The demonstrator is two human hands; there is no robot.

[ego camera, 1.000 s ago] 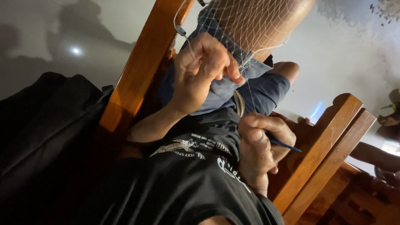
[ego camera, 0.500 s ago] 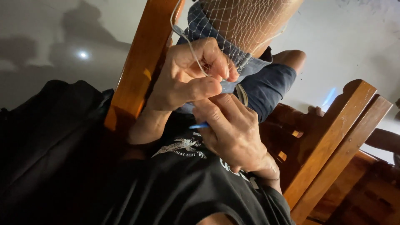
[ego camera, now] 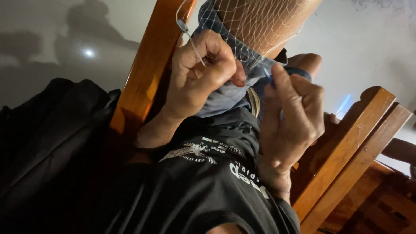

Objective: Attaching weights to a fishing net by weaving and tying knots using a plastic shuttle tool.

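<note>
Overhead, a fine pale net (ego camera: pixel 255 21) is seen draped across a raised knee, its lower edge gathered just above the person's lap. The left hand (ego camera: pixel 199 78) is clenched around that edge, with a thin pale cord (ego camera: pixel 190 39) pinched between thumb and fingers; the cord is looped up past a small dark bead (ego camera: pixel 183 26) beside the wooden armrest (ego camera: pixel 147 73). The right hand (ego camera: pixel 292 115) is raised just beside the left, fingers curled and the forefinger pointed up toward the mesh; whether anything is gripped in it cannot be told, as the palm is turned away. Both hands are held over blue shorts (ego camera: pixel 225 97) and a black printed shirt (ego camera: pixel 203 182). A 2nd wooden armrest (ego camera: pixel 346 147) is seen at the right, and a dark bag (ego camera: pixel 52 143) is laid at the left.
</note>
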